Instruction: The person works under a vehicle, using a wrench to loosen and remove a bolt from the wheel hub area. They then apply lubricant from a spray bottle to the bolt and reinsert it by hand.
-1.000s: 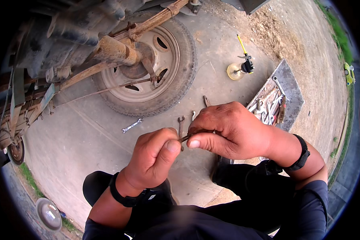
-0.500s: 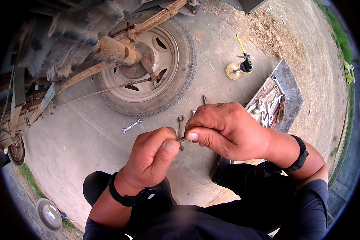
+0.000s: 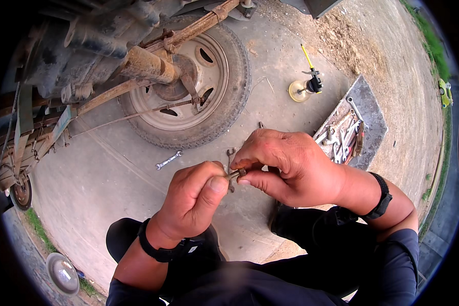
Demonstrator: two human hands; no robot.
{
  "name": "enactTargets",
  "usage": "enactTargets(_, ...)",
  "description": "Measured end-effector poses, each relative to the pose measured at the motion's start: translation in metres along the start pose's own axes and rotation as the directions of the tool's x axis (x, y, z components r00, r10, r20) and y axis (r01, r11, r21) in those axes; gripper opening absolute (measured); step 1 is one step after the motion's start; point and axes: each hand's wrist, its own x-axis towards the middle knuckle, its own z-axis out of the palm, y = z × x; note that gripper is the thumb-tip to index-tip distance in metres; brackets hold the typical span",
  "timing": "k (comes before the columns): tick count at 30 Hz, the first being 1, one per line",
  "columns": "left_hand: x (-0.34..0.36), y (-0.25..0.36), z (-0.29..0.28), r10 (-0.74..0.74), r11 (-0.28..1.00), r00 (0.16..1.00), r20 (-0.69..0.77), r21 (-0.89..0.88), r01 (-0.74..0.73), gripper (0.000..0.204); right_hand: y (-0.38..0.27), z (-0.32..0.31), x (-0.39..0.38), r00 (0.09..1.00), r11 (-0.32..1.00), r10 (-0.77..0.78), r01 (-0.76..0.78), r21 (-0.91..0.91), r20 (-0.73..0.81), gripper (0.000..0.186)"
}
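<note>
A short, thin metal bolt (image 3: 234,174) with a brownish, nut-like end runs between my two hands. My left hand (image 3: 191,199) is closed in a fist around its left part, thumb on top, hiding most of it. The thumb and bent fingers of my right hand (image 3: 293,166) pinch the brownish end. Below my hands on the concrete lies a rusty open-ended wrench (image 3: 230,152), partly covered by them. Past the right hand, the tip of another tool (image 3: 261,124) sticks out.
A vehicle wheel (image 3: 229,102) with rusty axle and rods (image 3: 153,66) fills the upper left. A shiny wrench (image 3: 169,160) lies near the tyre. At right stand an oil can (image 3: 298,91) and a metal tray (image 3: 375,120) of wrenches. A round metal dish (image 3: 62,274) sits lower left.
The fingers of my right hand have opened a little around the bolt's end and shifted slightly left, so more of the bolt shows. My left hand stays almost in place.
</note>
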Motion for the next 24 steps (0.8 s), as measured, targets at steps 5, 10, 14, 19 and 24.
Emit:
enactTargets(5,0.001,0.0018,-0.0016,-0.01,1.0,1.0,-0.012,-0.001,0.01,0.023,0.0019,-0.0052,0.0006,0.994,0.997,0.072,-0.07,-0.018,0.087,0.02)
enactTargets(10,0.0026,0.0015,-0.0015,-0.01,1.0,1.0,-0.012,-0.007,0.01,0.023,0.0025,-0.0003,0.001,1.0,1.0,0.022,-0.022,0.004,-0.015,0.016)
enactTargets(14,0.002,-0.0009,-0.0021,-0.013,1.0,1.0,-0.011,-0.012,0.013,0.023,-0.0038,-0.0012,0.0038,0.994,0.994,0.1,-0.097,0.054,-0.05,0.013)
enactTargets(19,0.0033,0.0004,-0.0014,-0.017,1.0,1.0,0.001,-0.002,0.017,0.024,0.006,-0.004,0.0008,0.999,0.999,0.031,-0.03,-0.019,0.041,0.018)
enactTargets(24,0.0029,0.0008,-0.0007,-0.028,1.0,1.0,0.001,-0.007,0.028,0.024,-0.0026,-0.0013,0.0019,0.993,0.991,0.112,-0.11,0.077,-0.024,0.014)
